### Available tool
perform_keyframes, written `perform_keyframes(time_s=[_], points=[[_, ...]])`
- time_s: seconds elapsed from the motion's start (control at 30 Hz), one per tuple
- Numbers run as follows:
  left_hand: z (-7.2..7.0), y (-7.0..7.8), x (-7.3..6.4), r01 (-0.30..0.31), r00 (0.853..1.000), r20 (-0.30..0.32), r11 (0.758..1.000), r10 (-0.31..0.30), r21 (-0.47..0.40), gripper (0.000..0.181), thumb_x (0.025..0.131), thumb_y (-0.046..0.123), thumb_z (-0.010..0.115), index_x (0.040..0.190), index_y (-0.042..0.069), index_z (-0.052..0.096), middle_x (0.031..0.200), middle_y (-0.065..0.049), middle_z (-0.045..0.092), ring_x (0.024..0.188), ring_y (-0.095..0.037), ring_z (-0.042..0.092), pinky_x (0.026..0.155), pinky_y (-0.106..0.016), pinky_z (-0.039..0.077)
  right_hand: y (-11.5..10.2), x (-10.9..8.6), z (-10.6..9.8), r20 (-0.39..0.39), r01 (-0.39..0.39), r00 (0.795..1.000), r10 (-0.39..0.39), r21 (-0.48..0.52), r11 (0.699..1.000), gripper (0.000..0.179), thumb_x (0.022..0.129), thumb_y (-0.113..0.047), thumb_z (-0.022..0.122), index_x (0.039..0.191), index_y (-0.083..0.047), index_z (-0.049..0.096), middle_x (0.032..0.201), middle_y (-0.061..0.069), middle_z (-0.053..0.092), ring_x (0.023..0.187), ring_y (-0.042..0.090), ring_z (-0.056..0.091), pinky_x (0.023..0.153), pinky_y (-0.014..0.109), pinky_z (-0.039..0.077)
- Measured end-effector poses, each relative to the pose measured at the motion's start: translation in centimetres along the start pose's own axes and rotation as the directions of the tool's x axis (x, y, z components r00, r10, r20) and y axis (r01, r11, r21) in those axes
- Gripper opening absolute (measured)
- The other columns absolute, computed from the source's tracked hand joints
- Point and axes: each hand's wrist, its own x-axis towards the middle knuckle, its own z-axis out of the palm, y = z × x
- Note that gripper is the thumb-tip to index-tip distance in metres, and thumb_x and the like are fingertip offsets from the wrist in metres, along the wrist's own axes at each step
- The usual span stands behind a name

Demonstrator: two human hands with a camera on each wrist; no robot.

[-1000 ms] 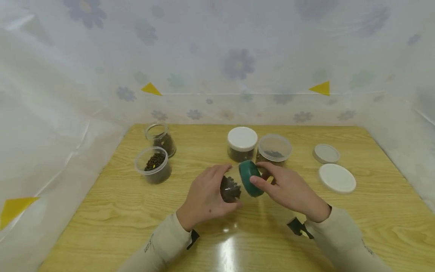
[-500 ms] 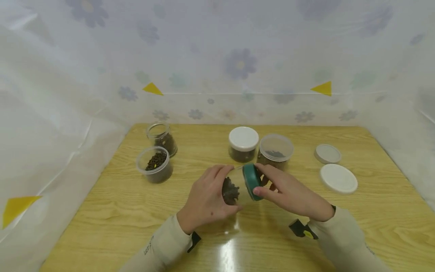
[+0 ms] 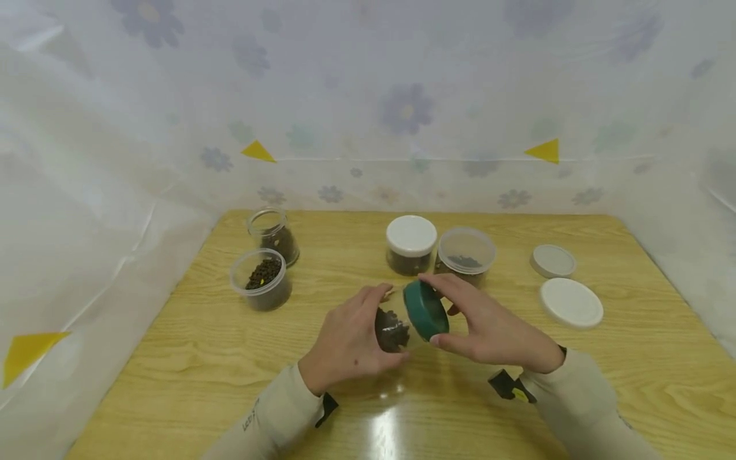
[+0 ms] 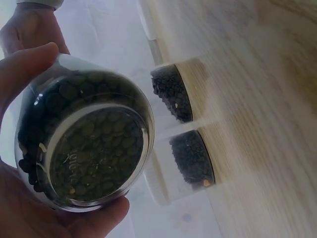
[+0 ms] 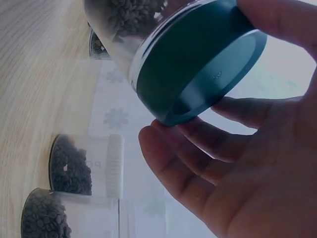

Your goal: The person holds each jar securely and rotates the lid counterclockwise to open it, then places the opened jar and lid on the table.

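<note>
A clear jar [image 4: 94, 144] partly filled with dark pellets lies tilted on its side above the middle of the table. My left hand [image 3: 351, 335] grips it around its body near the base; the left wrist view looks straight at its bottom. On the jar's mouth, facing right, sits a green lid [image 5: 193, 59]. The fingers and thumb of my right hand [image 3: 489, 319] hold that lid by its rim, thumb on one side and fingertips on the other.
Behind the hands stand a white-lidded jar [image 3: 411, 243] and an open clear tub [image 3: 467, 252], both holding dark pellets. At left are an open glass jar [image 3: 278, 239] and a small tub [image 3: 267, 291] of pellets. Two white lids [image 3: 571, 302] lie at right on the wooden table [image 3: 201, 370].
The jar and green lid have tilted one way and back between my hands. My right fingers have shifted around the lid's rim, and the thumb now sits lower on it.
</note>
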Motion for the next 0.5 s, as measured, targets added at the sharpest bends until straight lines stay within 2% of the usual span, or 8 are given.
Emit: perform_keyframes(time_s=[0.13,0.33,0.5], points=[[0.06,-0.06,-0.03,0.003,1.000,0.008,1.000,-0.003,-0.004,0.099,0.061,0.057,0.086,0.141,0.014,0.048,0.125,-0.004,0.063,0.099,-0.015,0.067,0.073,-0.031,0.057,-0.04,0.00,0.00,0.017,-0.019,1.000,0.019,0.015,1.000,0.085,0.089,-0.028,0.075,0.157,-0.019,0.026,0.152,0.010,0.042,0.126,0.023,0.054,0.088,0.034,0.053],[0.07,-0.17,0.05,0.014,1.000,-0.003,0.999,-0.014,-0.042,0.095,0.062,0.054,0.087,0.139,0.014,0.049,0.129,-0.005,0.060,0.109,-0.019,0.062,0.082,-0.034,0.057,-0.24,0.09,-0.13,0.036,-0.047,0.998,0.045,0.039,0.998,0.088,0.089,-0.034,0.074,0.158,-0.022,0.021,0.156,0.011,0.038,0.132,0.028,0.051,0.092,0.040,0.053],[0.16,-0.08,0.06,0.029,1.000,0.008,0.996,-0.029,-0.086,0.095,0.062,0.049,0.089,0.140,0.012,0.048,0.131,-0.006,0.061,0.114,-0.021,0.060,0.086,-0.036,0.055,-0.35,0.06,-0.24,0.032,-0.070,0.997,0.068,0.056,0.996,0.085,0.091,-0.038,0.071,0.158,-0.022,0.023,0.157,0.013,0.037,0.134,0.031,0.050,0.094,0.046,0.053]])
